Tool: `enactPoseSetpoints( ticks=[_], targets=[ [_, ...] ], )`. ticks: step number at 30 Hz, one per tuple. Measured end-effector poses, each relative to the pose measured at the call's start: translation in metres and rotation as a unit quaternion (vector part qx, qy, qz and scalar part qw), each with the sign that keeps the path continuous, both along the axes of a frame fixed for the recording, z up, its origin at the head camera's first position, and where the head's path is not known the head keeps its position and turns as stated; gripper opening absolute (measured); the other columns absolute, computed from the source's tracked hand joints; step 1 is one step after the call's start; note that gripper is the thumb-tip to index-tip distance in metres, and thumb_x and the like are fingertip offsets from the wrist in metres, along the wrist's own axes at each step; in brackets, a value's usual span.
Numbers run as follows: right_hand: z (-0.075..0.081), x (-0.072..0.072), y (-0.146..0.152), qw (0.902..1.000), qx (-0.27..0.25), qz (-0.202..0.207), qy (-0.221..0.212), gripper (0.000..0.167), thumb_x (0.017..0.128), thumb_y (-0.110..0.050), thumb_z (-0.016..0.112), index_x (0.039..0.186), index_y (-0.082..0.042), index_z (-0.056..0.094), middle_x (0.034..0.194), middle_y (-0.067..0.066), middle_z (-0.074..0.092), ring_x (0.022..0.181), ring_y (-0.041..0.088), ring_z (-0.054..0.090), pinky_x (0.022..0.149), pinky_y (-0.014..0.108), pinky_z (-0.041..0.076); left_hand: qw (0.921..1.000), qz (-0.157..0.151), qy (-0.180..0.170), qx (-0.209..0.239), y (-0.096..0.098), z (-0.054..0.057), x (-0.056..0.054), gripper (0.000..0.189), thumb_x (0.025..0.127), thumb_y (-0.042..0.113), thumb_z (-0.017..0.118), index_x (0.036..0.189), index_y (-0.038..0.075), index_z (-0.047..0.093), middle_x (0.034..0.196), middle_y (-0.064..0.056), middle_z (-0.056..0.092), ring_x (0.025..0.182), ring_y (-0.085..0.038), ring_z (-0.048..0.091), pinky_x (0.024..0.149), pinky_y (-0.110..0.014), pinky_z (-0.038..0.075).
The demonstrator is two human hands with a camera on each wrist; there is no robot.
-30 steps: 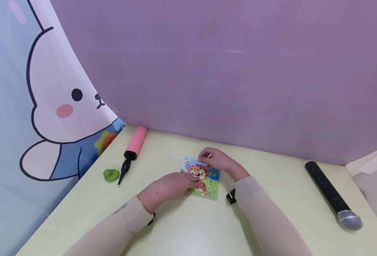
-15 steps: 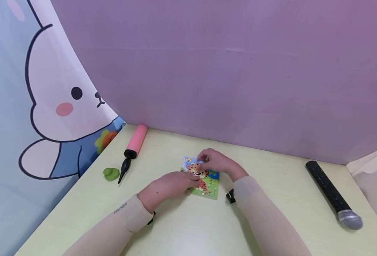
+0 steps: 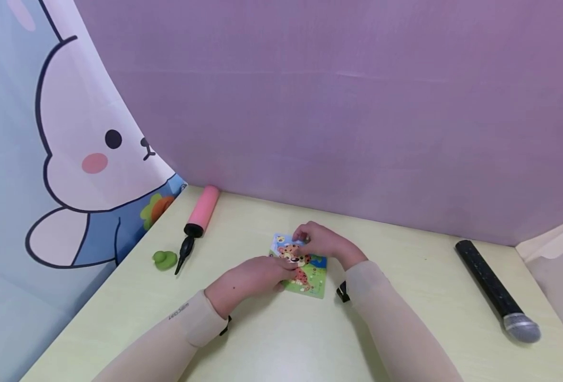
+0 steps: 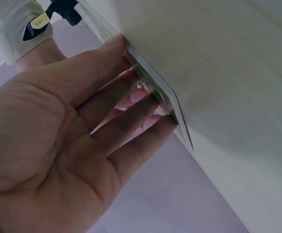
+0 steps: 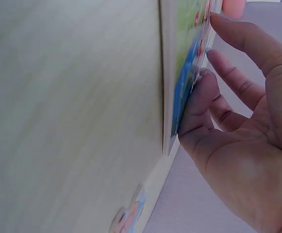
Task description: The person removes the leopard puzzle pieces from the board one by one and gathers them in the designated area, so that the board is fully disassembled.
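Note:
A small square jigsaw puzzle (image 3: pixel 315 281), printed with a spotted leopard cub on green and blue, lies flat on the table. My left hand (image 3: pixel 262 276) rests on its left side. In the left wrist view, the nearly straight fingers of that hand (image 4: pixel 68 131) touch the puzzle's face, its thumb near the edge. From the right, my right hand (image 3: pixel 326 241) reaches over the top part. In the right wrist view, the bent fingers of that hand (image 5: pixel 248 126) touch the puzzle's surface, and no piece shows between them. Near the puzzle's corner lies a loose piece (image 5: pixel 131 213).
A pink hand pump (image 3: pixel 204 209) with a black nozzle lies at the back left of the table (image 3: pixel 405 297). Beside the nozzle sits a green toy duck (image 3: pixel 164 260). A black microphone (image 3: pixel 493 286) lies far right. Behind the table hangs a purple cloth (image 3: pixel 338 106).
My right hand has shifted slightly left and its fingers have come down onto the upper part of the puzzle. The left hand has stayed in place.

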State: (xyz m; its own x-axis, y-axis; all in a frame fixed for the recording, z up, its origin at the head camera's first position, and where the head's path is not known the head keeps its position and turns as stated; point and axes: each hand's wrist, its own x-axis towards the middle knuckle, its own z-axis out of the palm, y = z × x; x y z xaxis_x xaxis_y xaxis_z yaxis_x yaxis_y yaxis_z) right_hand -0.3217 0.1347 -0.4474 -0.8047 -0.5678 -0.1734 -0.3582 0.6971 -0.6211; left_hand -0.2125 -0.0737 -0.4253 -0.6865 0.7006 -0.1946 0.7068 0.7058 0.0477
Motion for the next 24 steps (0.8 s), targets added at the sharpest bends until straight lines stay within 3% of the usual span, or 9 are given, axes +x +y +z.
enactPoseSetpoints(
  ticks=[24],
  targets=[
    [0.0014, 0.0001, -0.0008, 0.9994, 0.016, 0.018, 0.025, 0.027, 0.094, -0.029, 0.082, 0.116, -0.018, 0.072, 0.119, 0.005, 0.063, 0.109, 0.023, 0.058, 0.103, 0.045, 0.054, 0.9999, -0.014, 0.001, 0.004, -0.0018, -0.0007, -0.0009, 0.041, 0.103, 0.018, 0.073, 0.144, 0.018, 0.068, 0.162, 0.002, 0.057, 0.151, -0.02, 0.054, 0.121, -0.037, 0.051]
  ],
)
